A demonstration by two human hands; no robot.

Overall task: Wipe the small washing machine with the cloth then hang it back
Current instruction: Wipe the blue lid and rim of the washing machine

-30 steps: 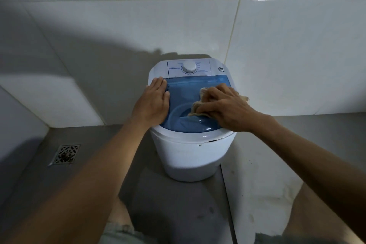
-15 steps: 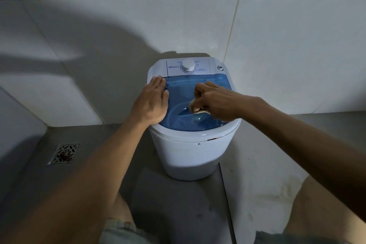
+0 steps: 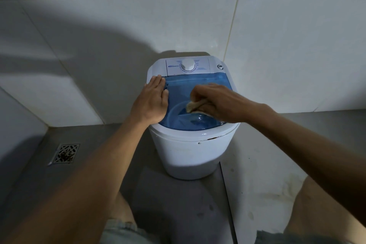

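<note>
I see the small washing machine (image 3: 190,150) standing on the grey floor (image 3: 83,194) against the tiled wall (image 3: 297,45), roughly centre frame, w/ its blue lid (image 3: 190,85) shut and a white dial (image 3: 188,64) on the control panel at the lid's 12 o'clock. My left hand (image 3: 151,102) lies flat, fingers straight and together, palm down on the lid's 9 o'clock edge, fingertips reaching the white rim near the panel; it holds nothing, just presses on the machine. My right hand (image 3: 215,103) is curled shut around the cloth (image 3: 195,106), a beige bunched wad, w/ only a ribbed bit poking out under the fingers at the hand's 9 o'clock side. That hand sits on the lid's 3 o'clock half, the cloth pressed against the blue plastic just above the round moulded dip, near lid centre. The 2 hands are near each other but apart, w/ bare lid between. Thumb of the right hand is hidden, so can't tell exactly how it pins the cloth. A metal floor drain (image 3: 66,153) sits well apart at the machine's 9 o'clock. Both forearms run in from the frame's 6 o'clock corners, knees visible below.
</note>
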